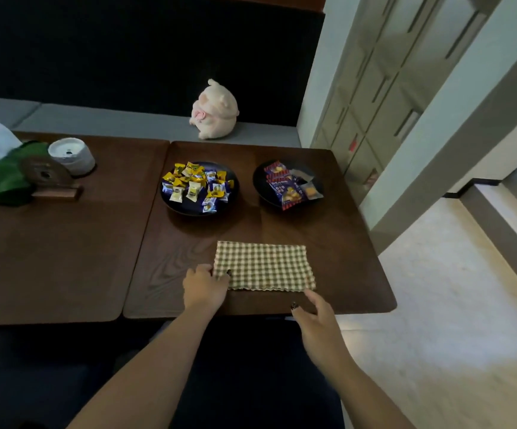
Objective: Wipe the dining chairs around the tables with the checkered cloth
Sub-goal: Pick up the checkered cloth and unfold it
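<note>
Both hands [206, 286] at checkered cloth [264, 265]

A single head-worn, wide-angle view looks forward and steeply down from above the near edge of the bench [282, 230]. It sits close over the person's forearms, faces the cushioned seat and dark backrest beyond, and bends straight lines at the frame's right.

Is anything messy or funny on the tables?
Nothing is spilled. The plush toy sits alone on the bench, which is a bit funny, and a green cloth lies crumpled on the left table.
</note>
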